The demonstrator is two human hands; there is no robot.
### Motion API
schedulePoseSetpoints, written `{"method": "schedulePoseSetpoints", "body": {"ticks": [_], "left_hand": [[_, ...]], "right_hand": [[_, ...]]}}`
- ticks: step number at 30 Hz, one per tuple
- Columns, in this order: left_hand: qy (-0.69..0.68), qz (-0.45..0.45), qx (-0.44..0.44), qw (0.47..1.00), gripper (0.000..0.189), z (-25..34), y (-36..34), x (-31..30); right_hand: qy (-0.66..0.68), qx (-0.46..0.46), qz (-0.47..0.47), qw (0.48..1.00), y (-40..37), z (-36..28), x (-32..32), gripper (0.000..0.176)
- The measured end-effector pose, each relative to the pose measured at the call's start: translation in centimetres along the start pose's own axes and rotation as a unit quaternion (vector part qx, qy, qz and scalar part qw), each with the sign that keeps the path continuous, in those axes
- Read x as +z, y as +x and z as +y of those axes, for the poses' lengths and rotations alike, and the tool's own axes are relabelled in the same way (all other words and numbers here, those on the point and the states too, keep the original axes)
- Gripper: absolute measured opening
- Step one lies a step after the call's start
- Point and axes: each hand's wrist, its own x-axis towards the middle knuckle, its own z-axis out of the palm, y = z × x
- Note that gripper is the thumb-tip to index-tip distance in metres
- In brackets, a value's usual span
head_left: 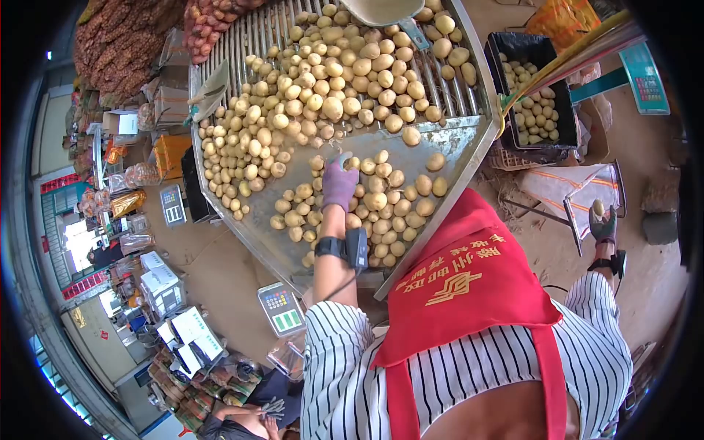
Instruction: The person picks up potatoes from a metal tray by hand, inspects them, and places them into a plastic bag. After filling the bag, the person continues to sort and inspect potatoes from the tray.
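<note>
Heaps of small yellow potatoes point(381, 202) lie on a sloped metal sorting table point(433, 138) in front of me. My left hand point(340, 185), in a purple glove, reaches onto its smooth lower part between two groups of potatoes. Its thumb and forefinger are apart, with potatoes right beside the fingertips; the other fingers are partly hidden. Out to the right, my right hand point(603, 229), in a dark glove, has its fingers around one potato point(598, 207), held over a white woven sack point(561, 189) on a metal frame.
A black crate point(573, 110) of potatoes stands right of the table, beside a teal scale point(645, 79). Two scoops lie on the slats, one white point(385, 10), one grey point(214, 86). Another scale point(280, 308) is below the table's left edge. Somebody's gloved hand point(273, 408) shows bottom left.
</note>
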Motion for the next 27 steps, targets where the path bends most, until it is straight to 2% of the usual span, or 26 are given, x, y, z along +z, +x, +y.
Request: {"method": "schedulePoseSetpoints", "body": {"ticks": [2,3,4,5,6,7,8,9,10,11,12,13,15,16,17,18,19,20,21,22,23,24,25,26,27], "left_hand": [[0.111,-0.113,0.048,0.986,0.034,0.8,0.4,-0.6],[0.110,-0.110,0.048,0.987,0.034,1.6,0.7,-0.6],[0.208,-0.133,0.046,0.968,0.033,2.8,0.6,-0.4],[0.302,-0.155,0.043,0.940,0.033,3.8,0.6,0.0],[0.336,-0.160,0.037,0.927,0.030,4.7,0.4,0.6],[0.357,-0.165,0.039,0.918,0.029,5.3,0.0,1.0],[0.379,-0.169,0.043,0.909,0.028,5.6,-0.4,1.4],[0.365,-0.147,0.063,0.917,0.027,4.4,-0.6,2.5],[0.309,-0.173,0.020,0.935,0.025,7.3,-2.0,0.5],[0.307,-0.171,0.018,0.936,0.025,6.7,-2.4,0.3],[0.126,-0.235,-0.040,0.963,0.033,5.6,-2.8,0.4],[-0.060,-0.287,-0.097,0.951,0.045,4.2,-3.5,0.7],[-0.283,-0.192,-0.038,0.939,0.049,-2.4,-6.4,4.5],[-0.144,-0.127,0.124,0.974,0.046,-1.4,-8.8,2.4],[0.005,-0.056,0.279,0.959,0.045,0.3,-11.3,-0.2],[-0.272,-0.085,0.132,0.950,0.043,0.8,-13.6,-0.5],[-0.524,-0.104,-0.025,0.845,0.043,1.2,-15.3,-0.4],[-0.527,-0.100,-0.026,0.843,0.043,1.7,-16.1,-1.4],[-0.680,-0.125,-0.147,0.707,0.045,2.2,-16.6,-2.4],[-0.795,-0.144,-0.258,0.530,0.048,2.2,-17.2,-3.1],[-0.798,-0.140,-0.258,0.527,0.048,1.4,-17.9,-3.0],[-0.821,-0.133,-0.251,0.496,0.051,0.9,-18.4,-3.0],[-0.843,-0.123,-0.243,0.464,0.053,0.5,-18.9,-3.0],[-0.865,-0.081,-0.255,0.425,0.055,0.2,-19.4,-2.8],[-0.867,-0.076,-0.255,0.421,0.055,-0.4,-19.5,-2.7]], "right_hand": [[-0.090,0.036,0.220,0.971,-1.0,-0.7,2.7,0.038],[-0.151,0.025,0.060,0.986,2.0,0.2,-0.4,0.036],[-0.152,0.024,0.057,0.986,1.2,-0.1,1.5,0.036],[-0.198,-0.008,0.009,0.980,-2.1,3.9,10.9,0.033],[-0.243,-0.039,-0.040,0.969,-8.4,7.4,18.9,0.031],[-0.285,-0.070,-0.089,0.952,-9.6,7.1,21.3,0.030],[-0.351,-0.101,-0.165,0.916,-11.3,9.3,24.8,0.029],[-0.394,-0.135,-0.192,0.888,-16.0,11.0,31.1,0.026],[-0.469,-0.164,-0.284,0.820,-18.8,12.2,35.8,0.024],[-0.488,-0.139,-0.347,0.789,-21.2,13.4,39.9,0.023],[-0.501,-0.108,-0.380,0.770,-23.6,14.6,44.0,0.022],[-0.486,-0.186,-0.454,0.724,-22.7,17.5,46.1,0.024],[-0.536,-0.216,-0.507,0.640,-24.0,20.6,52.0,0.028],[-0.566,-0.243,-0.536,0.577,-24.0,22.8,54.6,0.029],[-0.593,-0.269,-0.561,0.512,-24.2,25.0,57.1,0.031],[-0.596,-0.295,-0.583,0.467,-25.1,26.8,59.4,0.032],[-0.598,-0.320,-0.603,0.420,-26.0,28.5,61.5,0.033],[-0.596,-0.351,-0.613,0.382,-26.6,30.6,63.3,0.033],[-0.592,-0.379,-0.623,0.343,-27.0,32.8,64.9,0.033],[-0.593,-0.378,-0.626,0.338,-27.2,35.0,66.3,0.033],[-0.647,-0.395,-0.592,0.273,-27.3,37.2,67.7,0.032],[-0.696,-0.408,-0.554,0.204,-28.0,38.0,68.9,0.032],[-0.696,-0.406,-0.559,0.197,-28.3,38.5,69.7,0.032],[-0.733,-0.388,-0.539,0.144,-28.5,38.8,70.5,0.036],[-0.767,-0.369,-0.517,0.091,-28.6,39.2,71.2,0.041]]}}
